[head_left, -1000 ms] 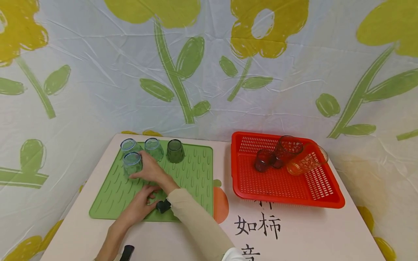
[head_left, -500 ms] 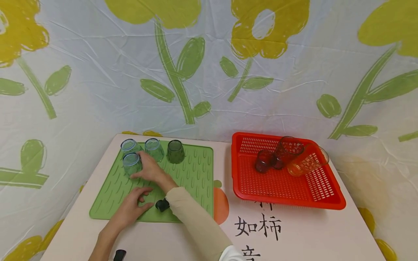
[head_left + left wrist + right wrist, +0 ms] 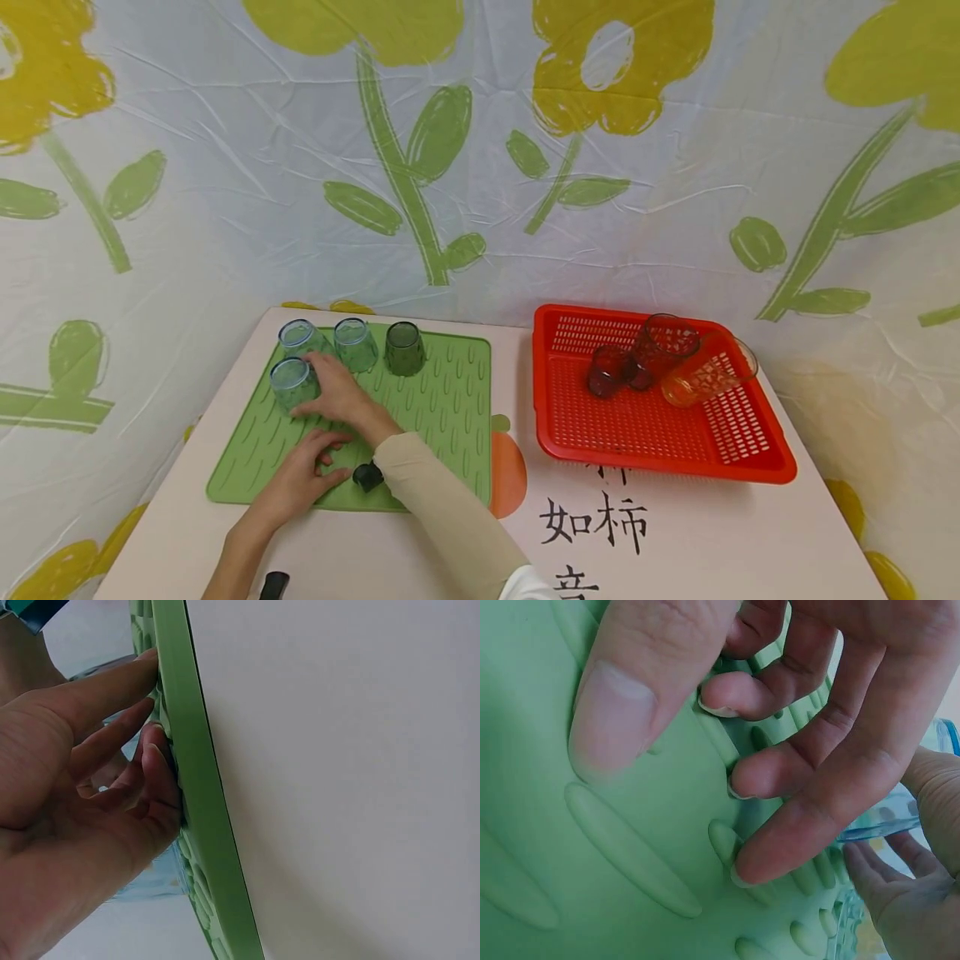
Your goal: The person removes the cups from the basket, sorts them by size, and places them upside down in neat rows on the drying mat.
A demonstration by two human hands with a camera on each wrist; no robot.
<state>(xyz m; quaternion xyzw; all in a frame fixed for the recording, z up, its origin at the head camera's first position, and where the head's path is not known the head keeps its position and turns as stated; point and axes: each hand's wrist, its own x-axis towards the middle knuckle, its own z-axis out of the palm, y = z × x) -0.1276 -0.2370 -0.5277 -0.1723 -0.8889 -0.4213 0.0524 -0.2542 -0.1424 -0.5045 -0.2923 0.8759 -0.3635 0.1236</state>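
Observation:
On the green ridged mat (image 3: 442,425), my right hand (image 3: 337,392) grips a blue-tinted drinking glass (image 3: 288,387) from its right side, thumb toward the front. This glass stands at the mat's left, in front of another blue-tinted glass (image 3: 300,336). A third bluish glass (image 3: 356,347) and a dark grey glass (image 3: 405,352) complete the back row. My left hand (image 3: 294,477) holds nothing; its loosely bent fingers rest at the mat's front edge, as the left wrist view shows. In the right wrist view, the left hand's fingers (image 3: 787,840) appear up close, and the gripped glass (image 3: 892,814) shows behind them.
A red plastic basket (image 3: 600,457) stands on the right of the table (image 3: 712,533). Inside lie a small dark red-looking glass (image 3: 603,371), a taller glass (image 3: 663,342) and an amber glass (image 3: 705,371) leaning over the rim. A flowered cloth (image 3: 480,150) hangs behind.
My right hand has shifted the gripped glass a little to the left. My left hand has drawn back leftward, away from the right forearm. The other glasses stay put.

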